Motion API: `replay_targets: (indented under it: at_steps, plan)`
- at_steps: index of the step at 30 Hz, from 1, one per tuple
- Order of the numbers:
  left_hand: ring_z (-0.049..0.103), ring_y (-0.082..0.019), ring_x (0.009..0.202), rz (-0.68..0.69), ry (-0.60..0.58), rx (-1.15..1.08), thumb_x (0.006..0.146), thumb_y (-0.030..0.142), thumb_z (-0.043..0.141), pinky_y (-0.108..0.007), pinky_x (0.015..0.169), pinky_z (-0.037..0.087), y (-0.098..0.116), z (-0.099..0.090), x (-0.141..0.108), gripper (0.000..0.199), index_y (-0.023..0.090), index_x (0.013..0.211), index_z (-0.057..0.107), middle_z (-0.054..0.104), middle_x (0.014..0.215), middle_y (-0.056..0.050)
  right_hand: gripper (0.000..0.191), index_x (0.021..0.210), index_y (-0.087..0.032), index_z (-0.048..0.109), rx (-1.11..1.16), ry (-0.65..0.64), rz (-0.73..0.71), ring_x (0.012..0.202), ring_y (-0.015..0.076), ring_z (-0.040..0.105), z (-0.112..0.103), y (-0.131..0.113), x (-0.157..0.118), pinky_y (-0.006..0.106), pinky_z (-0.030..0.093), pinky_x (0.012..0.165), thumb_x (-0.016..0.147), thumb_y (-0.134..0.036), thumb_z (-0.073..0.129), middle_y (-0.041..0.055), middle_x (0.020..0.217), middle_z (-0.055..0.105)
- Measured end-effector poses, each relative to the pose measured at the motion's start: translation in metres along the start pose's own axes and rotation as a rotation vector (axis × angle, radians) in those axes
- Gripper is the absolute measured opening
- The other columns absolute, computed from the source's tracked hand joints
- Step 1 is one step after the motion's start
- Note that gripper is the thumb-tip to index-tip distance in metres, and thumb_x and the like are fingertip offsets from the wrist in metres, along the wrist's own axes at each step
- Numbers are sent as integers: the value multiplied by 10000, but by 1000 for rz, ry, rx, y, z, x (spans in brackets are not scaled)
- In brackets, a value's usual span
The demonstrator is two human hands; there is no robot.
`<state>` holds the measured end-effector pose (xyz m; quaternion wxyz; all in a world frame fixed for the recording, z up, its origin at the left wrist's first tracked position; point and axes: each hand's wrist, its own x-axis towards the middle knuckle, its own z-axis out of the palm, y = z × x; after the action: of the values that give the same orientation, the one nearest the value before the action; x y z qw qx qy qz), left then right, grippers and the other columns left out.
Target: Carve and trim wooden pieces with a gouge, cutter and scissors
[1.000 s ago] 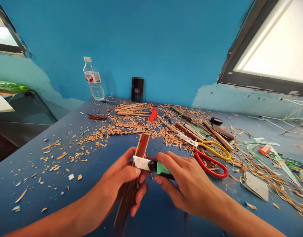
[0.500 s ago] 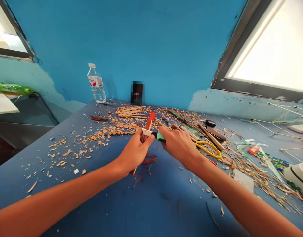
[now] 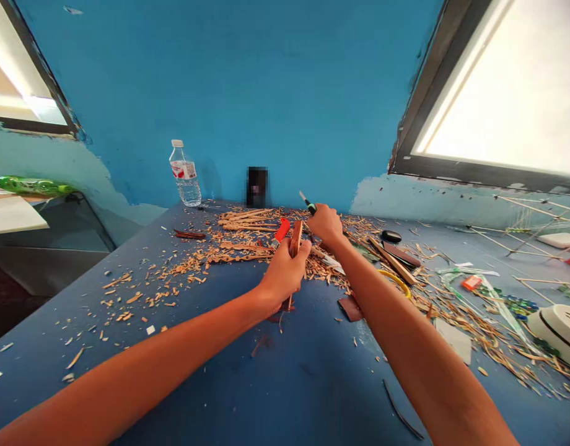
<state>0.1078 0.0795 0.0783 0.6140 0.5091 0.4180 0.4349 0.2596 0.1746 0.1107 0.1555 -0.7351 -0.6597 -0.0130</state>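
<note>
My left hand [image 3: 285,272] is closed around a strip of reddish-brown wood [image 3: 295,236], whose upper end sticks up past the thumb. A carving knife [image 3: 309,204] with a green and black handle is in my right hand [image 3: 326,224], its short blade pointing up and to the left. The blade is apart from the wood, above and beyond it. Just behind my left fingers shows a red object [image 3: 282,229], partly hidden by the hand. Below my left hand lie dark wood scraps, partly covered by it.
Wood shavings [image 3: 183,263] litter the blue table [image 3: 285,384]. Thin wooden sticks [image 3: 248,218] and a water bottle [image 3: 187,179] stand or lie at the back. To the right are wood strips [image 3: 396,261], a yellow handle loop [image 3: 396,282] and a stick frame [image 3: 521,223].
My right hand has lifted the knife off the wood, up and away toward the wall. My left hand has shifted slightly right with the wood, which now stands more upright.
</note>
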Motion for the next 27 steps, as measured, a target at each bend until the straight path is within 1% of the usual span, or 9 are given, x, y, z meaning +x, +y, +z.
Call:
replay_targets:
  at_steps: [2, 3, 6, 8, 10, 13, 15, 22, 27]
  plan:
    - [396, -53, 469, -18, -58, -37, 1034, 438, 610, -165, 399, 340, 5, -8, -13, 286, 183, 1160, 584, 515, 735, 64, 322, 1231, -168, 667, 60, 0, -55, 976, 212, 706, -7, 12, 4, 407, 611, 850, 1037, -424, 656, 76, 1166, 705]
    - [345, -48, 444, -31, -82, -63, 1034, 423, 578, -156, 378, 296, 8, -15, -20, 242, 204, 1137, 557, 451, 694, 84, 314, 1182, -162, 675, 87, -1, -97, 916, 194, 700, -10, 17, 0, 387, 604, 816, 1039, -441, 646, 60, 1101, 708]
    - [411, -57, 473, -74, -120, -136, 987, 326, 538, -152, 404, 376, 16, -36, -43, 139, 237, 1088, 504, 453, 716, 79, 346, 974, -174, 655, 154, 22, -231, 718, 147, 610, -15, 25, -37, 302, 506, 690, 1056, -497, 565, 4, 858, 662]
    - [515, -83, 520, -123, -149, -147, 951, 333, 597, -179, 435, 460, 17, -46, -59, 182, 242, 1071, 495, 526, 741, 61, 381, 845, -212, 583, 187, 50, -312, 649, 137, 516, -15, 24, -74, 277, 385, 626, 1055, -518, 497, -14, 733, 605]
    - [569, -110, 524, -170, -188, -144, 927, 354, 659, -213, 454, 513, 14, -50, -73, 239, 243, 1049, 487, 583, 719, 47, 315, 795, -232, 522, 203, 50, -379, 605, 135, 450, -13, 19, -112, 287, 308, 599, 1002, -469, 525, -25, 671, 569]
    - [522, -91, 470, -181, -229, -134, 920, 364, 682, -190, 434, 483, 6, -49, -87, 286, 253, 1088, 478, 581, 666, 62, 164, 788, -243, 497, 197, 11, -458, 583, 136, 415, -9, 10, -154, 295, 245, 590, 851, -346, 608, -33, 648, 569]
    - [468, -73, 448, -166, -250, -107, 930, 375, 668, -156, 420, 436, 2, -49, -92, 306, 263, 1133, 469, 541, 611, 87, 117, 788, -246, 498, 183, -22, -479, 558, 134, 403, -7, 3, -168, 296, 216, 576, 792, -296, 603, -36, 636, 575]
    - [386, -64, 363, -1, -193, 53, 919, 471, 733, -151, 378, 366, 3, -46, -88, 372, 267, 1108, 487, 467, 486, 133, 94, 859, -244, 598, 104, -71, -453, 562, 156, 513, -8, -10, -165, 298, 203, 557, 774, -284, 595, -9, 662, 646]
    - [337, -61, 327, 78, -19, 162, 965, 455, 707, -170, 336, 272, 5, -35, -69, 299, 242, 1118, 564, 407, 482, 133, 182, 985, -236, 678, -3, -7, -384, 669, 209, 632, -8, -16, -144, 313, 233, 580, 838, -257, 574, 49, 763, 726]
